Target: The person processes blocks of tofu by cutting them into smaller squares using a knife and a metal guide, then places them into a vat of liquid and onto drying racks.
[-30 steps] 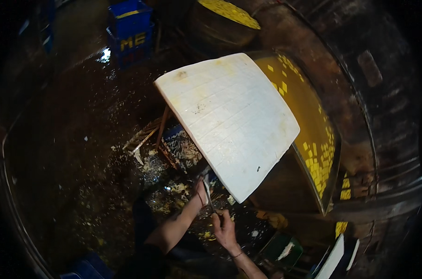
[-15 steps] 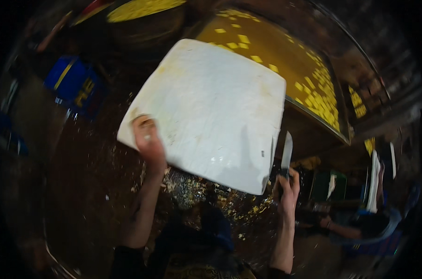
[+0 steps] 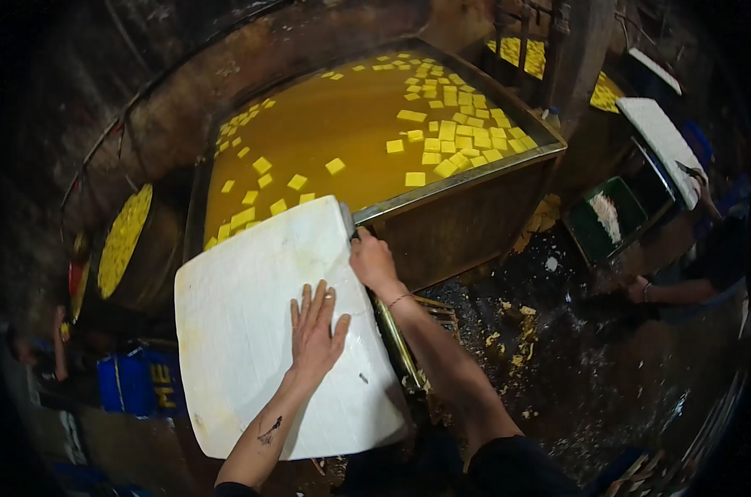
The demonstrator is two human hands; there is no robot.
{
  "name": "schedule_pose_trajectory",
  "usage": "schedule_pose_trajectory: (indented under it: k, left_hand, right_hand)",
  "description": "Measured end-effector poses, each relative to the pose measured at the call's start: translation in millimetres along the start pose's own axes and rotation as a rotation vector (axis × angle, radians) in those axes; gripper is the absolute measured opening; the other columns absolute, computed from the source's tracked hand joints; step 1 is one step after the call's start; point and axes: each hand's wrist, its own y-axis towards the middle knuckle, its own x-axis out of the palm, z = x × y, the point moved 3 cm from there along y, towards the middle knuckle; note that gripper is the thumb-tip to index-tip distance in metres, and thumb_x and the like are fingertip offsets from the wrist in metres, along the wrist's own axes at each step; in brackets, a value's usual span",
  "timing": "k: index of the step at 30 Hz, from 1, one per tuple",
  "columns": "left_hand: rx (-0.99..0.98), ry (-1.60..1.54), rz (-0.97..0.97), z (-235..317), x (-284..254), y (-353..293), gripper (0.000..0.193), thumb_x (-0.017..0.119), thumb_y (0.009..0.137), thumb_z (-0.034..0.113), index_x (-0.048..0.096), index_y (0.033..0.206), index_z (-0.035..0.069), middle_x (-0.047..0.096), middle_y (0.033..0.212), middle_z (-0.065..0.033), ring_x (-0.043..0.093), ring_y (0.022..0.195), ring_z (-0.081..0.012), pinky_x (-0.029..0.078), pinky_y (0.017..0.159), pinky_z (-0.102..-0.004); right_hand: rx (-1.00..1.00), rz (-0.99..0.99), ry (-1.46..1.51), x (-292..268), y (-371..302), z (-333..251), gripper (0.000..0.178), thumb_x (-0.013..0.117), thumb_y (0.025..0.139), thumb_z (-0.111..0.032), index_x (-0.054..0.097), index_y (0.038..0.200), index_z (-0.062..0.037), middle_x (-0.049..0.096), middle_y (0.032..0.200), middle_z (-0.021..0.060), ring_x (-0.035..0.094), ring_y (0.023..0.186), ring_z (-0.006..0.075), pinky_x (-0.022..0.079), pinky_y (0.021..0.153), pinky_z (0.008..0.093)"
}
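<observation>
One white slab [image 3: 251, 331] fills the lower centre left of the frame. The left hand [image 3: 313, 331] lies flat on it, fingers slightly spread, holding nothing. The right hand [image 3: 373, 261] is curled at the slab's upper right edge; something dark shows by its fingertips, but whether it grips the knife I cannot tell. The slab's top corner overlaps the near rim of one tank [image 3: 466, 180], upper centre, whose yellow blocks [image 3: 448, 132] are too many to count. Wet floor [image 3: 591, 331] with scraps runs between the slab and one green bin [image 3: 589, 234], right. Half a second ago, the left hand was at the slab's left corner and the right hand held a knife clear of it.
</observation>
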Motion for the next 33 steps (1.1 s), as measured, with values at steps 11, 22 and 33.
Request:
schedule_pose_trajectory:
  k: [11,22,33]
  left_hand:
    - [0.021,-0.133,0.177,-61.5,4.7,193.7,0.033,0.052,0.094,0.013,0.055,0.122,-0.005,0.047,0.136,-0.0239,0.044,0.126,-0.0406,0.035,0.107,-0.0439]
    - [0.375,0.296,-0.641,-33.7,19.7,265.7,0.043,0.058,0.088,0.038,0.069,0.082,-0.003,0.065,0.088,-0.0249,0.062,0.089,-0.0409,0.051,0.080,-0.0468]
    - [0.350,0.174,-1.048,0.6,39.7,223.7,0.032,0.071,0.072,0.029,0.067,0.070,-0.002,0.064,0.069,-0.0208,0.062,0.074,-0.0390,0.050,0.069,-0.0445]
  right_hand:
    - [0.004,-0.016,0.046,18.1,37.1,-15.2,0.034,0.048,0.093,-0.017,0.049,0.123,-0.0001,0.066,0.085,0.0300,0.064,0.083,0.0492,0.050,0.075,0.0584]
    - [-0.101,-0.013,-0.075,-7.1,-16.2,-7.5,0.025,0.050,0.086,-0.007,0.050,0.108,0.0059,0.062,0.067,0.0302,0.064,0.065,0.0476,0.052,0.060,0.0564]
    - [-0.045,-0.142,0.043,-55.5,-148.9,9.9,0.037,0.054,0.090,-0.010,0.046,0.121,0.0071,0.058,0.059,0.0252,0.061,0.055,0.0433,0.047,0.049,0.0506]
